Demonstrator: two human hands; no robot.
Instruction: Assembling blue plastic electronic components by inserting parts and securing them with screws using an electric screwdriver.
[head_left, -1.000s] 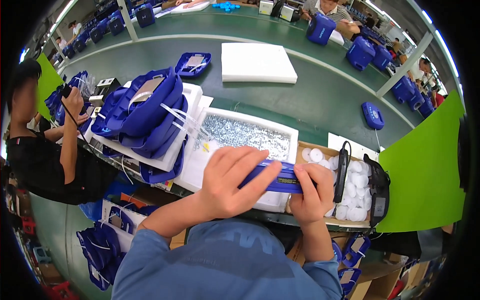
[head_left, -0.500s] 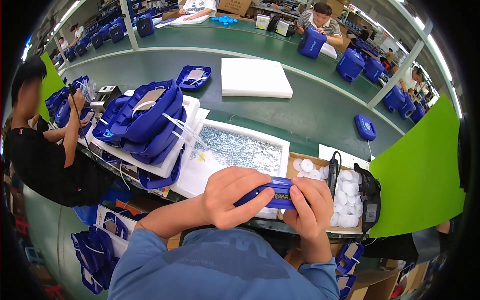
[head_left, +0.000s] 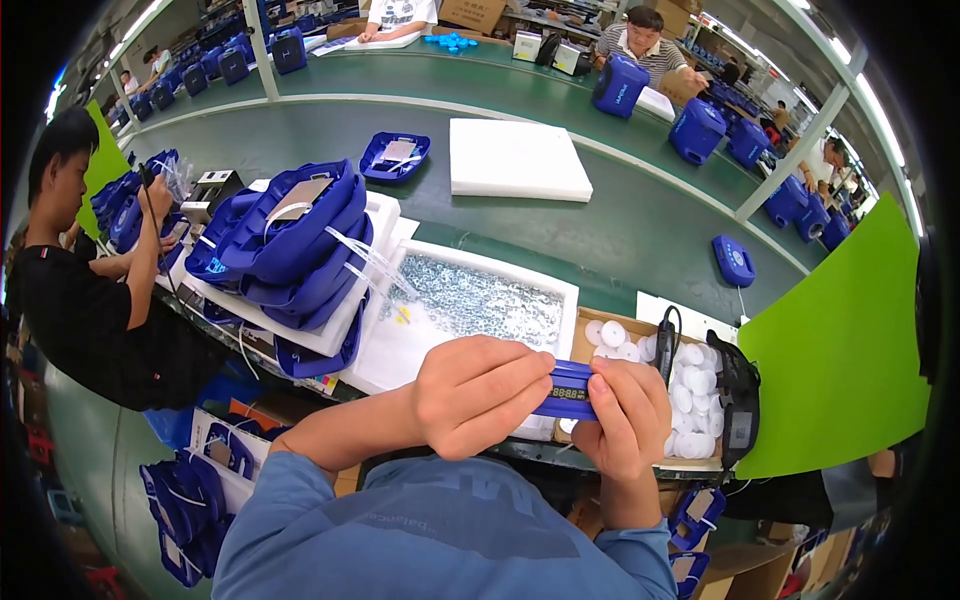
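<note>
Between my two hands is a dark blue plastic panel with a small digital display (head_left: 569, 394), held in front of my chest with the display facing up toward me. My left hand (head_left: 480, 397) is closed on its left end, which the fingers cover. On the right end, my right hand (head_left: 628, 412) pinches with thumb and fingers. Just beyond the hands, many small shiny metal parts (head_left: 485, 300) lie in a white foam tray (head_left: 385, 350). White plastic discs (head_left: 692, 392) fill a cardboard box beside my right hand.
Stacked blue casings (head_left: 290, 235) with white straps stand at the left. A black-handled tool (head_left: 665, 345) and a black pouch (head_left: 740, 400) sit by the discs. A white foam slab (head_left: 518, 160) and a blue shell (head_left: 395, 157) lie on the green belt. A co-worker (head_left: 90, 270) stands left.
The panel has shifted slightly right, and my left fingers have moved along it, no longer spread over its front. The foam slab and blue shell have slid slightly right. A person opposite extends a hand.
</note>
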